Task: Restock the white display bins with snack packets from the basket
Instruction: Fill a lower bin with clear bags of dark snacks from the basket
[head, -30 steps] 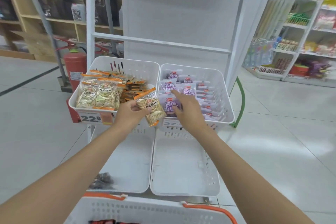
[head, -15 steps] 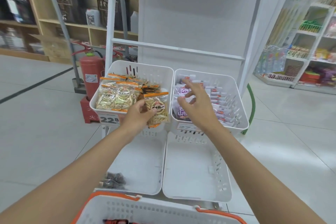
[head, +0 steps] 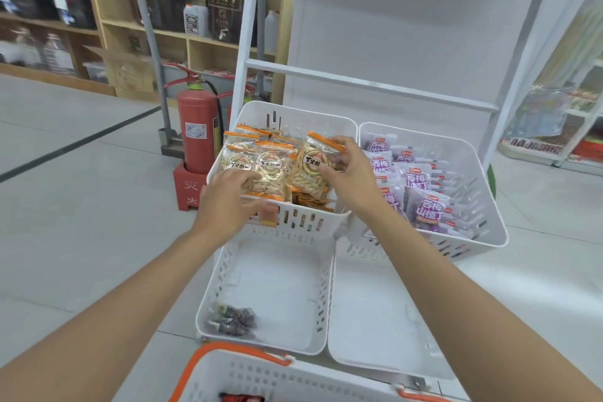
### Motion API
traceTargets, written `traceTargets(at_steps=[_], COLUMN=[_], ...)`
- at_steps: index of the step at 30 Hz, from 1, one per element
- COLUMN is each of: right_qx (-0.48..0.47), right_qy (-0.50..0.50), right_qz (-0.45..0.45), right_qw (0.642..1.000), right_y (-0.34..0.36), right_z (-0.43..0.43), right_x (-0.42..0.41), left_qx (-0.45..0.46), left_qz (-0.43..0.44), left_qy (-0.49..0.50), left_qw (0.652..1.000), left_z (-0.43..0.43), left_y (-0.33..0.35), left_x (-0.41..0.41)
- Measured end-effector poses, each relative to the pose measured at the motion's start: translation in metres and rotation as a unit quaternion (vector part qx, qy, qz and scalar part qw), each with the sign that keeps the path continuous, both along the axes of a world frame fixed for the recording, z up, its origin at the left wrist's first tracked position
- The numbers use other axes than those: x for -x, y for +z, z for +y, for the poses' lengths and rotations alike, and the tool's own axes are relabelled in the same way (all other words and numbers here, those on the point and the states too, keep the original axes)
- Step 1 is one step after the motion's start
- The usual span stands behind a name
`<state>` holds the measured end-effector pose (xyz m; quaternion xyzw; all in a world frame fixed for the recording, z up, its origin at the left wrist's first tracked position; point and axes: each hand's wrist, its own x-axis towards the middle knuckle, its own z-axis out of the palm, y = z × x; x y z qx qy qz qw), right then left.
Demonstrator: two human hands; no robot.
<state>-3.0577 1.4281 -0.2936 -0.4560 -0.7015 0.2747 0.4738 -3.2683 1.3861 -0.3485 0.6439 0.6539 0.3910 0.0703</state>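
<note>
The upper left white bin (head: pixel 293 222) holds orange-trimmed clear snack packets (head: pixel 270 170). My right hand (head: pixel 350 174) grips one such packet (head: pixel 311 170) standing upright at the bin's right side. My left hand (head: pixel 228 197) rests on the front packets at the bin's near rim, fingers curled over them. The upper right bin (head: pixel 483 232) is packed with purple packets (head: pixel 427 206). The white basket with orange handles (head: pixel 261 375) sits at the bottom edge, a red packet (head: pixel 239 397) showing inside.
Two lower white bins sit below: the left one (head: pixel 261 287) holds a few dark wrapped sweets (head: pixel 233 320), the right one (head: pixel 368 320) shows a bare bottom. A red fire extinguisher (head: pixel 195 130) stands left of the rack. Wooden shelves lie behind, store shelving at far right.
My right hand left the purple-packet bin and crossed to the left bin, where it now grips the orange-trimmed packet. My left hand let that packet go and settled on the front packets.
</note>
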Motion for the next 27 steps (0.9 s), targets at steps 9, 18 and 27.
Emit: traceTargets(at_steps=[9,18,27], right_qx=[0.079,0.06,-0.036], right_qy=[-0.022,0.005,0.026], right_qz=[-0.122,-0.125,0.047], right_qw=[0.989,0.99,0.998], right_y=[-0.015,-0.029,0.005], right_z=[0.023,0.014,-0.008], right_x=[0.005,-0.002,0.03], left_qx=[-0.039,-0.034,-0.078], left_qz=[0.001,0.001,0.019], left_qy=[-0.009,0.002,0.085], left_qw=[0.999,0.999,0.993], left_z=[0.008,0.007,0.003], left_y=[-0.013,-0.012,-0.009], left_x=[0.005,0.001,0.01])
